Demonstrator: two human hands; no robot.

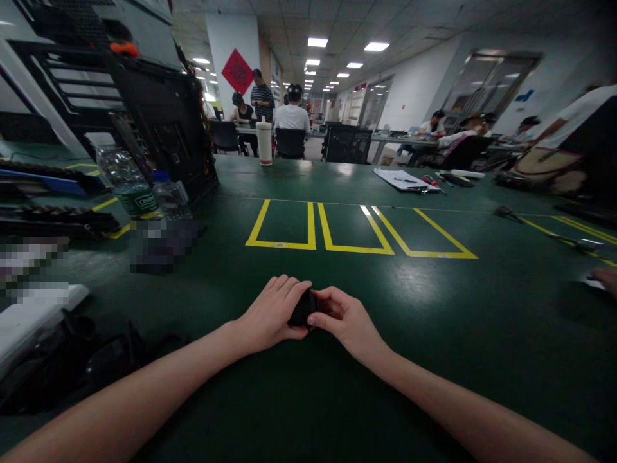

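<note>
A small black object rests on the dark green table just in front of me, and both hands grip it. My left hand curls over its left side with fingers wrapped on top. On the other side, my right hand pinches its right edge with thumb and fingers. I cannot make out what the object is. Beyond the hands, three yellow taped rectangles mark the table.
Plastic water bottles and a black computer case stand at the left, with black gear at the near left. A white tumbler, papers and tools lie farther back. People sit at distant tables; another person's fingers show at right.
</note>
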